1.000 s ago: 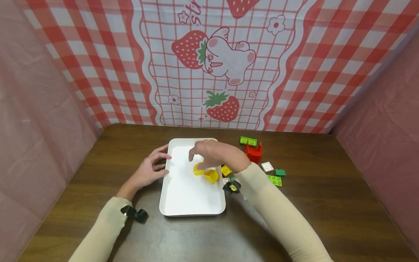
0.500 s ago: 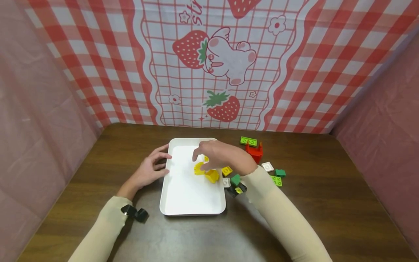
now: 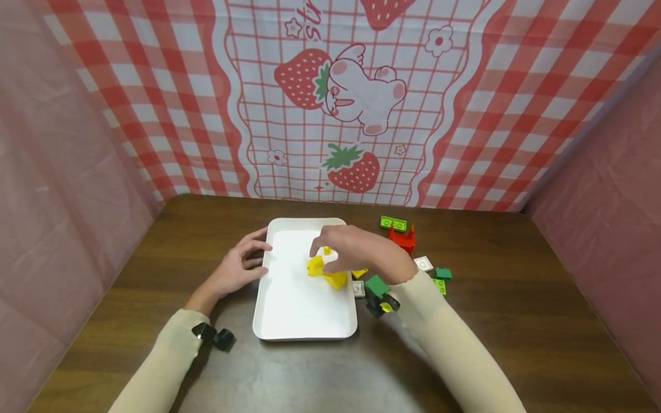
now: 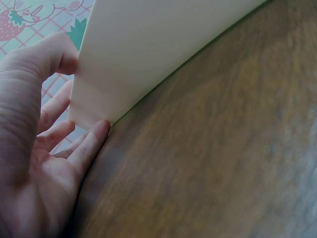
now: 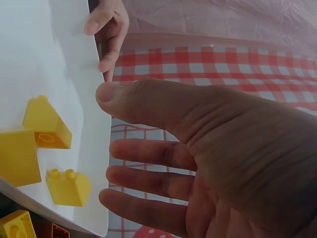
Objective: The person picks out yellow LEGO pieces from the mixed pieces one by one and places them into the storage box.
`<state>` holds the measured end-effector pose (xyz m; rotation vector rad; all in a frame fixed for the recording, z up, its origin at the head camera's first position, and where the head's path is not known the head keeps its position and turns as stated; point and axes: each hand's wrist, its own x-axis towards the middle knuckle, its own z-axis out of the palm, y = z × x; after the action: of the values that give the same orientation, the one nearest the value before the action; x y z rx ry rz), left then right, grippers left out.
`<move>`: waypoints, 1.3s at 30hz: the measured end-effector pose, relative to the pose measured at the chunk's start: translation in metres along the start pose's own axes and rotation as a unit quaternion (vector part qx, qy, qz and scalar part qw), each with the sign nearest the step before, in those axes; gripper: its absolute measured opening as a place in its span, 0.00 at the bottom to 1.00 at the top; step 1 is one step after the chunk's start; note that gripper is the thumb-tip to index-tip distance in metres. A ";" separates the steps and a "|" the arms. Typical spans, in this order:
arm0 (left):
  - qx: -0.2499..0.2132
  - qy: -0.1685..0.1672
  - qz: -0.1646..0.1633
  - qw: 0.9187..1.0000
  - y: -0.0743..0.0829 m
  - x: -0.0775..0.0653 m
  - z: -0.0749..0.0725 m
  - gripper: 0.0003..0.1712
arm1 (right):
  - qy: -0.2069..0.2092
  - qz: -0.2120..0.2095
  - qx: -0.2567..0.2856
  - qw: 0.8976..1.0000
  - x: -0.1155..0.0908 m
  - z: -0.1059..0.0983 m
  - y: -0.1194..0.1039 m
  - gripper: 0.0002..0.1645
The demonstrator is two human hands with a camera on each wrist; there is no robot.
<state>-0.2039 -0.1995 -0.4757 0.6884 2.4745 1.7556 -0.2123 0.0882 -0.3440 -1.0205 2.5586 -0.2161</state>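
A white tray (image 3: 302, 312) lies on the brown table. Against its left side rests my left hand (image 3: 240, 267); in the left wrist view, fingertips touch the tray wall (image 4: 148, 44) and corner. My right hand (image 3: 348, 249) hovers over the tray's right half. Its fingers are spread and hold nothing, as the right wrist view shows. Three yellow bricks lie in the tray beneath and beside it: one slanted brick (image 5: 47, 121), a larger one (image 5: 17, 158) and a small studded one (image 5: 68, 188).
Right of the tray are a white brick (image 3: 358, 288), a green brick (image 3: 377, 285), a red piece (image 3: 403, 238) with upright prongs, a light green brick (image 3: 393, 223), a white plate (image 3: 423, 264) and a dark green brick (image 3: 443, 273). A checkered cloth (image 3: 181, 86) hangs behind the table.
My right hand has drifted slightly right. A small yellow brick in the tray and the green brick by the wrist have come into view. The left hand stays at the tray's side.
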 end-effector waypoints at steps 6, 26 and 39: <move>0.002 0.000 -0.003 1.000 0.002 0.000 -0.001 0.24 | 0.018 -0.008 0.008 1.000 -0.010 0.002 0.005 0.24; -0.003 0.000 0.003 1.000 0.002 -0.001 0.001 0.24 | 0.053 0.010 0.019 0.998 -0.035 0.002 0.030 0.25; 0.002 -0.001 -0.002 1.000 0.003 -0.001 0.001 0.24 | 0.075 0.032 0.042 0.996 -0.053 -0.005 0.047 0.26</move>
<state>-0.2014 -0.1982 -0.4741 0.6854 2.4758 1.7483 -0.2082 0.1586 -0.3373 -0.9231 2.6855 -0.3918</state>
